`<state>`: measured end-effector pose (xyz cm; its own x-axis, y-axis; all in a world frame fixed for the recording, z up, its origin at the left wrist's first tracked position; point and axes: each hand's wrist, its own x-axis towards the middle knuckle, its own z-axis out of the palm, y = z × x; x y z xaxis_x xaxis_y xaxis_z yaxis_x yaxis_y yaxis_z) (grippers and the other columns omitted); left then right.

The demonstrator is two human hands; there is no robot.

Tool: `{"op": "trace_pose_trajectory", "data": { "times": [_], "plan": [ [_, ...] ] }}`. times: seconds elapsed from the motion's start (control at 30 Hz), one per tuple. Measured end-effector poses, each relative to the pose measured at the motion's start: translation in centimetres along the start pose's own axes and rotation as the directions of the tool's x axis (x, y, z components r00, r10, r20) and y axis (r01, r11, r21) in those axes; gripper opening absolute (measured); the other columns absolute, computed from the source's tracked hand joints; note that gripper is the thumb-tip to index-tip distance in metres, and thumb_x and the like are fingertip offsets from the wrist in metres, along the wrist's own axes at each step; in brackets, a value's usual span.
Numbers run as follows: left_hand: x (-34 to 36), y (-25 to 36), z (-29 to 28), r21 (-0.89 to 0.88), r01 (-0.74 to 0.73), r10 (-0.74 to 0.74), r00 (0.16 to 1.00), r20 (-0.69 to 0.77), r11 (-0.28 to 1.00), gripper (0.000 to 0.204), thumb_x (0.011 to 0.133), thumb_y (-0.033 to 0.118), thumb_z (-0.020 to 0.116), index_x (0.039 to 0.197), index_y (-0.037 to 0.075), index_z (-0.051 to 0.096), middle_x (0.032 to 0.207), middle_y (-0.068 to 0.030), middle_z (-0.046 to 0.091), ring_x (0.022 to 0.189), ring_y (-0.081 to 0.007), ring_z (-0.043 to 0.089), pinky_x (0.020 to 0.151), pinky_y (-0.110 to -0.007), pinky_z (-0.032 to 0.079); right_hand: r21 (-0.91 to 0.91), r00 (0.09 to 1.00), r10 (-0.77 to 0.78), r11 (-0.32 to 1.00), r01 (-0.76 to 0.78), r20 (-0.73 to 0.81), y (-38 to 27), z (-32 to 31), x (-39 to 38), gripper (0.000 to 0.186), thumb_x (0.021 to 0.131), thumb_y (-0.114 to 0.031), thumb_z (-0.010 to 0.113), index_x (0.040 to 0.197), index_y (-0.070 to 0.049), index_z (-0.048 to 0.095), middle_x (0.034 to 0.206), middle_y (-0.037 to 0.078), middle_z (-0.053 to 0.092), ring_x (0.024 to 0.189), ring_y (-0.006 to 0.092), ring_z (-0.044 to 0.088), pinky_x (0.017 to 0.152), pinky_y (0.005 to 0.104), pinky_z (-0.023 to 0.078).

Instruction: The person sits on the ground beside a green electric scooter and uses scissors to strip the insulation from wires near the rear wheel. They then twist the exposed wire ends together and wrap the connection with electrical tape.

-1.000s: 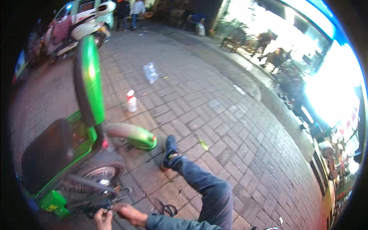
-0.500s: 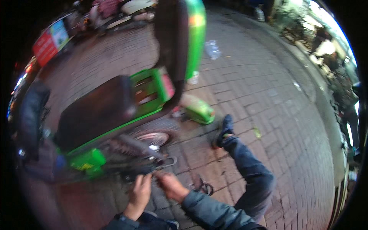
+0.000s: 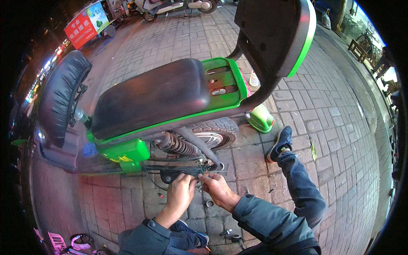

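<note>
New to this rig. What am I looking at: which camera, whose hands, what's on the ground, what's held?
No robot here: a person works bare-handed. The view comes from a wide fisheye camera on their head, looking down, so straight edges bend. The left hand and right hand bring their fingertips close together near the rear wheel of a green-and-black scooter. Whatever they pinch is too small to make out. On the paving lie a small ring-shaped part and a green curved piece.
</note>
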<state>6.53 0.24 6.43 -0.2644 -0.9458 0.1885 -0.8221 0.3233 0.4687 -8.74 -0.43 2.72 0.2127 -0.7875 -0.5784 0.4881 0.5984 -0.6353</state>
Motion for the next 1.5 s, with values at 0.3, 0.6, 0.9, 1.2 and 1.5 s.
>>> {"op": "trace_pose_trajectory", "data": {
  "times": [0.3, 0.6, 0.9, 1.2, 1.5],
  "plan": [
    [-0.3, -1.1, 1.2, -0.42, 0.523, -0.403, 0.848, 0.344, 0.742, 0.017, 0.086, 0.013, 0.071, 0.093, -0.002, 0.072, 0.08, -0.0179, 0.073, 0.072, -0.0259, 0.072, 0.066, -0.036, 0.054, -0.14, 0.994, 0.04, 0.99, -0.025, 0.106, -0.3, -1.0, 0.0, 0.025, 0.092, -0.03, 0.07, 0.08, -0.008, 0.065, 0.068, -0.003, 0.052, 0.059, 0.0075, 0.041, 0.054, 0.026, 0.033],
    [-0.3, 0.2, 0.0, -0.286, 0.383, -0.375, 0.923, 0.085, 0.878, 0.013, 0.086, 0.009, 0.074, 0.084, 0.0, 0.065, 0.078, -0.0133, 0.072, 0.068, -0.0216, 0.071, 0.061, -0.034, 0.055, -0.858, 0.939, 0.343, 0.487, -0.164, 0.015, -9.4, -11.3, -13.7, 0.038, 0.094, -0.042, 0.068, 0.096, -0.005, 0.071, 0.076, -0.001, 0.062, 0.067, 0.0096, 0.053, 0.061, 0.0298, 0.046],
    [0.5, 0.8, 0.3, -0.078, 0.212, -0.22, 0.97, -0.108, 0.974, 0.014, 0.082, 0.011, 0.076, 0.084, 0.002, 0.065, 0.079, -0.0154, 0.07, 0.071, -0.0328, 0.069, 0.062, -0.041, 0.054, -0.509, 0.861, 0.449, 0.813, -0.282, 0.239, -7.0, -13.6, -27.7, 0.017, 0.096, -0.021, 0.067, 0.094, -0.004, 0.066, 0.076, -0.006, 0.057, 0.069, 0.0039, 0.049, 0.061, 0.0227, 0.041],
    [0.1, 0.3, 1.0, -0.04, 0.141, -0.146, 0.978, -0.15, 0.989, 0.011, 0.085, 0.009, 0.072, 0.087, -0.001, 0.069, 0.076, -0.017, 0.07, 0.067, -0.0275, 0.071, 0.061, -0.037, 0.055, -0.447, 0.964, 0.181, 0.891, -0.077, 0.194, 6.1, -6.7, -13.6, 0.03, 0.101, -0.031, 0.06, 0.104, -0.002, 0.07, 0.077, -0.005, 0.058, 0.072, 0.0045, 0.05, 0.066, 0.0227, 0.042],
    [-0.1, -0.1, 0.6, -0.583, 0.384, -0.298, 0.923, 0.243, 0.716, 0.009, 0.091, 0.006, 0.069, 0.096, -0.002, 0.07, 0.081, -0.006, 0.073, 0.071, -0.0119, 0.07, 0.063, -0.025, 0.054, -0.504, 0.989, 0.106, 0.852, -0.141, -0.098, 12.0, -11.4, -8.1, 0.029, 0.097, -0.028, 0.064, 0.095, 0.0, 0.072, 0.074, -0.002, 0.062, 0.067, 0.0071, 0.054, 0.061, 0.0273, 0.046]
  ]
}}
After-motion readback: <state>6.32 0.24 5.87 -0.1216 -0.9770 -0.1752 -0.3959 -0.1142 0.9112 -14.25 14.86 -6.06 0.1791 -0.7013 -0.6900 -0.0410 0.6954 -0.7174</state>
